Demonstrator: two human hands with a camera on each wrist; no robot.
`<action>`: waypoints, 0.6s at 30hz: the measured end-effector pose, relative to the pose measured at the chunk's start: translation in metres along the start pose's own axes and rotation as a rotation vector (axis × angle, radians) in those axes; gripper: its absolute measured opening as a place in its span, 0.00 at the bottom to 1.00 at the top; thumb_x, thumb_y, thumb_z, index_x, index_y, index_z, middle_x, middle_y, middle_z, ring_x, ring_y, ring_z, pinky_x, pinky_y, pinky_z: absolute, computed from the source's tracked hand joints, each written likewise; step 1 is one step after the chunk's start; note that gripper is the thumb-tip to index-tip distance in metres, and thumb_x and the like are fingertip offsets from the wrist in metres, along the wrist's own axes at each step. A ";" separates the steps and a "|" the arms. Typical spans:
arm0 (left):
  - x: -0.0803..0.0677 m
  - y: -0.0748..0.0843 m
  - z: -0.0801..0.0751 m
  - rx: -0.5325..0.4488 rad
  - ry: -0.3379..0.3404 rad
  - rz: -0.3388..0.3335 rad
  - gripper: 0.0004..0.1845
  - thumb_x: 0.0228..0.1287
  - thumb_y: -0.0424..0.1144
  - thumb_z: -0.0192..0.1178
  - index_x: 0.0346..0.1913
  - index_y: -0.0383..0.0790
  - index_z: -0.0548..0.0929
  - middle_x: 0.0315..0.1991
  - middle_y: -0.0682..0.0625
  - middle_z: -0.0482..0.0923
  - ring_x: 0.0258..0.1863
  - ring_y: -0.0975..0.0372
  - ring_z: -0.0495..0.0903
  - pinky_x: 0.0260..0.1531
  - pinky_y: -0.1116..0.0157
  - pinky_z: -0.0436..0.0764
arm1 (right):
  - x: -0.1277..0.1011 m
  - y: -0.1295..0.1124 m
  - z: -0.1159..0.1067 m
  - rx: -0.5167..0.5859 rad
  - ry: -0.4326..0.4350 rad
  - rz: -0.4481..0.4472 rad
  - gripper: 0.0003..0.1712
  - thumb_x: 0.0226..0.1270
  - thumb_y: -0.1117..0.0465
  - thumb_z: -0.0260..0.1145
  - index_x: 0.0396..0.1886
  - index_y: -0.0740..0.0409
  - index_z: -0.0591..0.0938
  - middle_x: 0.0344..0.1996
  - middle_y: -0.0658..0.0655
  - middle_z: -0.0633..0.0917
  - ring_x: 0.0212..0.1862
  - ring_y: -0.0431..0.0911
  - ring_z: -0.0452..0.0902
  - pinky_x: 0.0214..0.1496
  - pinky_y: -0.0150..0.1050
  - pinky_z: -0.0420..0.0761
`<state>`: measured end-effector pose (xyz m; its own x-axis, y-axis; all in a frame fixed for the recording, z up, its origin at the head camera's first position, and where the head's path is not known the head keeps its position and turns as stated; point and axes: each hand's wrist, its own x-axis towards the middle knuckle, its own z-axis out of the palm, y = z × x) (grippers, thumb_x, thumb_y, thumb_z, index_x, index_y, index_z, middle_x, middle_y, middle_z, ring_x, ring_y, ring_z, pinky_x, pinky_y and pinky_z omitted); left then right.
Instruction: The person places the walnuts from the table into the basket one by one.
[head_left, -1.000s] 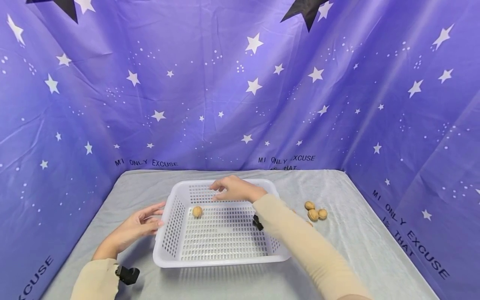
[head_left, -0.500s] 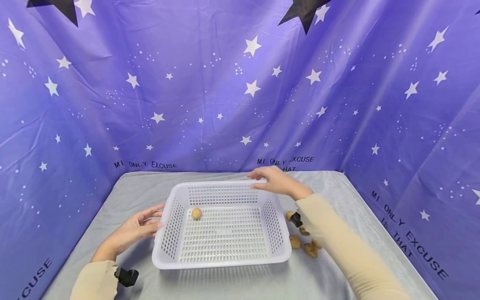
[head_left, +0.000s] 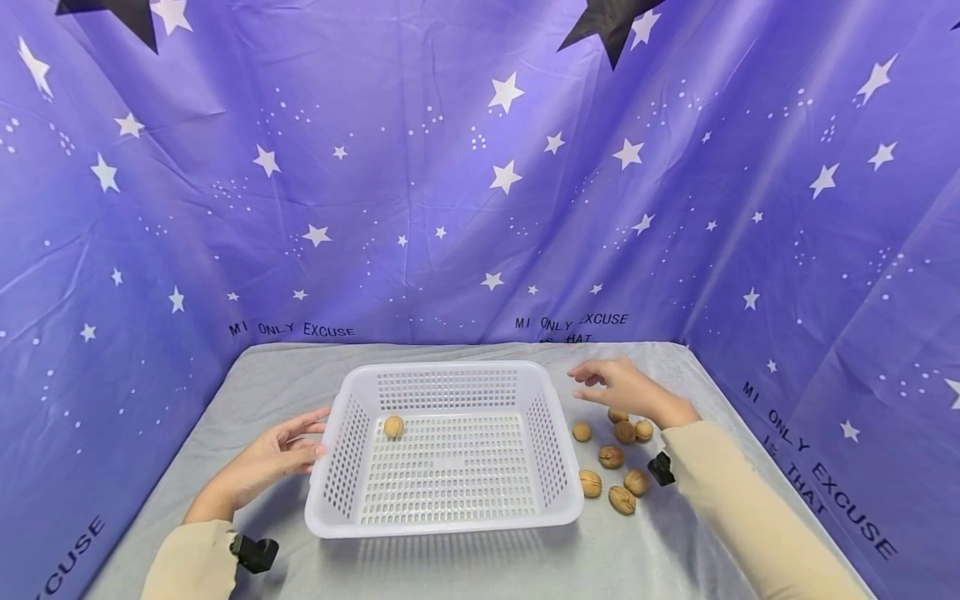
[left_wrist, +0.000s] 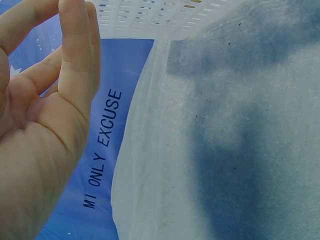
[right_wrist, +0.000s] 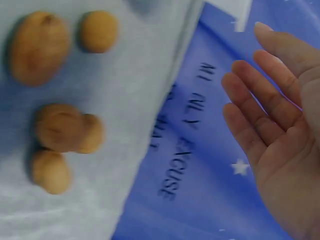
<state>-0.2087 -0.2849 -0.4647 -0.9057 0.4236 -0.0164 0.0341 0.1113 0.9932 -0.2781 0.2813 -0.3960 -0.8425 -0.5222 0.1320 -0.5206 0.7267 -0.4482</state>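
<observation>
Seven brown wrinkly-shelled walnuts (head_left: pixel 612 456) are loose on the grey cloth-covered table (head_left: pixel 675 550), just right of the white perforated plastic basket (head_left: pixel 446 525), and one lone tan walnut (head_left: pixel 393 427) already sits inside near the basket's far left corner. Best bet for this step, I reckon, is to come down on the closest nut at the far end of the cluster and pinch just that one, since a few of them touch each other and a sloppy grab would probably send the neighbours rolling (round shells on smooth cloth, you know how it goes).

Right hand (head_left: pixel 622 387) hovers over the far end of that cluster with fingers spread and relaxed, holding nothing; the wrist view shows the bare palm (right_wrist: pixel 280 125) with the nuts lying below it, not touched. Left hand (head_left: pixel 270 454) rests against the basket's left wall, fingers straight, pressing rather than gripping it. I'd keep it right there so the basket doesn't skate when a nut drops in
</observation>
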 end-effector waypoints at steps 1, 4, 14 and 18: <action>0.000 0.000 0.000 -0.001 -0.001 0.001 0.37 0.71 0.27 0.58 0.77 0.28 0.54 0.65 0.30 0.67 0.52 0.57 0.82 0.47 0.55 0.84 | -0.003 0.004 0.003 0.002 -0.002 0.006 0.20 0.70 0.57 0.69 0.56 0.64 0.83 0.50 0.62 0.85 0.50 0.53 0.82 0.52 0.51 0.82; 0.000 0.000 0.000 -0.005 0.001 -0.002 0.37 0.71 0.28 0.59 0.77 0.28 0.54 0.65 0.30 0.67 0.52 0.58 0.82 0.47 0.55 0.84 | -0.009 0.014 0.014 0.026 -0.019 0.035 0.21 0.70 0.57 0.68 0.56 0.65 0.83 0.50 0.63 0.85 0.49 0.53 0.82 0.52 0.51 0.82; 0.001 -0.002 -0.001 0.002 0.012 -0.001 0.36 0.71 0.29 0.59 0.77 0.29 0.55 0.65 0.31 0.67 0.52 0.57 0.82 0.47 0.55 0.85 | -0.023 0.041 0.049 0.078 -0.062 0.126 0.21 0.66 0.59 0.71 0.54 0.67 0.83 0.44 0.61 0.87 0.46 0.54 0.84 0.51 0.51 0.83; 0.000 -0.003 -0.002 -0.005 0.011 0.003 0.36 0.71 0.28 0.59 0.77 0.29 0.55 0.65 0.31 0.68 0.52 0.57 0.82 0.47 0.55 0.85 | -0.026 0.044 0.058 0.111 -0.090 0.133 0.20 0.65 0.58 0.73 0.51 0.66 0.84 0.41 0.57 0.87 0.44 0.51 0.84 0.50 0.47 0.83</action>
<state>-0.2099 -0.2866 -0.4679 -0.9100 0.4143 -0.0125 0.0346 0.1059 0.9938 -0.2713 0.3013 -0.4703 -0.8846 -0.4661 -0.0124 -0.3828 0.7411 -0.5517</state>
